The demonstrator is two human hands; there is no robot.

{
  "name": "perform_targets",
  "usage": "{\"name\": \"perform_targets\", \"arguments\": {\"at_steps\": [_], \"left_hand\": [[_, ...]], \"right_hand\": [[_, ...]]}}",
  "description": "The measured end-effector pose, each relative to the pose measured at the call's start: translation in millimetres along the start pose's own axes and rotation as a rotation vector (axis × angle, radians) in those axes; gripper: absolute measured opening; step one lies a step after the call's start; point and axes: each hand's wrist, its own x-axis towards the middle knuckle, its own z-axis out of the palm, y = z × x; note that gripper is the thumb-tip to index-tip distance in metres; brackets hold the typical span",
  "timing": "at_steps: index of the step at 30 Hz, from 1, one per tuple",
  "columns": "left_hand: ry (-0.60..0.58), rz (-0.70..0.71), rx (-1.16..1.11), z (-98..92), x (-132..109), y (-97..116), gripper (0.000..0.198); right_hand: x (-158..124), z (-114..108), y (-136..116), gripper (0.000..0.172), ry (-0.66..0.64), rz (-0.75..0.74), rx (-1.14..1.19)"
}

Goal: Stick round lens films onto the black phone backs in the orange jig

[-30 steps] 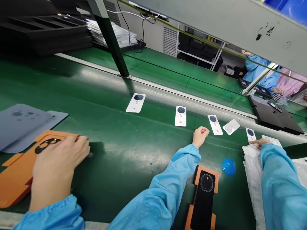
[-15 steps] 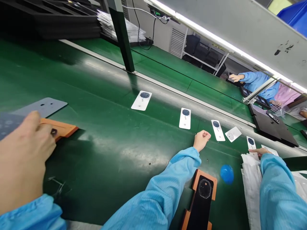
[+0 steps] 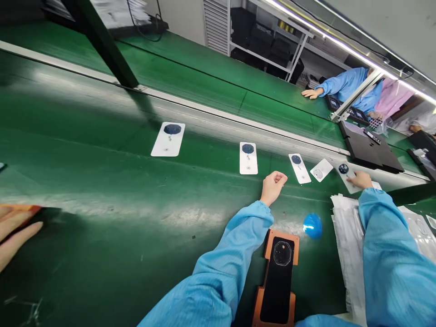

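Note:
My right hand (image 3: 361, 180) pinches a phone-shaped film sheet (image 3: 348, 179) with a dark round camera print, holding it by its right edge above the bench. My left hand (image 3: 273, 185) is closed in a pinch, thumb against fingers, over the green surface. What lies in that pinch, if anything, is too small to make out. Similar white sheets lie in a row beyond it: one sheet (image 3: 248, 159) just left, another (image 3: 299, 168) just right. Between my forearms, a black phone (image 3: 277, 281) sits in an orange fixture (image 3: 288, 243), its round camera ring at the far end.
A blue round piece (image 3: 312, 225) lies right of the fixture. Stacked white sleeves (image 3: 347, 245) lie beneath my right forearm. A co-worker's hand (image 3: 17, 236) enters at far left by an orange edge. Black trays (image 3: 371, 147) rest at the right; another person (image 3: 350, 88) sits beyond.
My right hand has raised the film sheet from beside the sleeves and tilted it. My left hand keeps its pinch. The view has shifted, and the co-worker's hand at left is mostly out of frame.

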Motion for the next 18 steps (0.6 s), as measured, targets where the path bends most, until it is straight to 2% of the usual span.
{"name": "perform_targets", "arguments": {"at_steps": [2,3,6,7,8,9,10,11,12,13,15,16,17,18], "left_hand": [[-0.02,0.099,0.092,-0.9,-6,13,0.014],[-0.039,0.195,0.185,-0.4,-11,21,0.023],[-0.116,0.574,0.601,7.0,-33,48,0.059],[-0.169,0.683,0.726,10.9,-41,56,0.06],[-0.25,0.752,0.808,14.9,-48,61,0.053],[-0.353,0.787,0.856,18.5,-55,65,0.041],[-0.451,0.788,0.872,21.4,-60,67,0.028],[-0.517,0.759,0.862,23.3,-64,68,0.019],[-0.531,0.707,0.834,24.2,-66,67,0.016],[-0.49,0.645,0.791,24.0,-67,67,0.018],[-0.313,0.533,0.671,21.2,-68,68,0.029],[-0.214,0.492,0.594,18.9,-67,69,0.033],[-0.122,0.457,0.511,16.4,-67,71,0.035],[-0.046,0.43,0.424,13.9,-66,72,0.037]], "right_hand": [[-8,-12,-15,0.02,0.021,-0.018,-0.04],[-20,-18,-25,0.021,0.037,-0.044,-0.042],[-89,-37,-65,0.015,0.058,-0.273,-0.021],[-117,-43,-80,0.014,0.083,-0.494,-0.051],[-144,-48,-93,0.017,0.135,-0.678,-0.068],[-166,-54,-103,0.021,0.212,-0.787,-0.069],[-184,-58,-108,0.025,0.303,-0.822,-0.05],[-197,-61,-106,0.027,0.4,-0.794,-0.012],[-206,-61,-96,0.028,0.502,-0.71,0.043],[-212,-60,-77,0.029,0.595,-0.585,0.108],[-216,-49,-19,0.035,0.717,-0.264,0.242],[-215,-40,16,0.037,0.709,-0.105,0.284],[-213,-30,52,0.036,0.645,0.051,0.306],[-210,-19,87,0.032,0.526,0.231,0.31]]}}
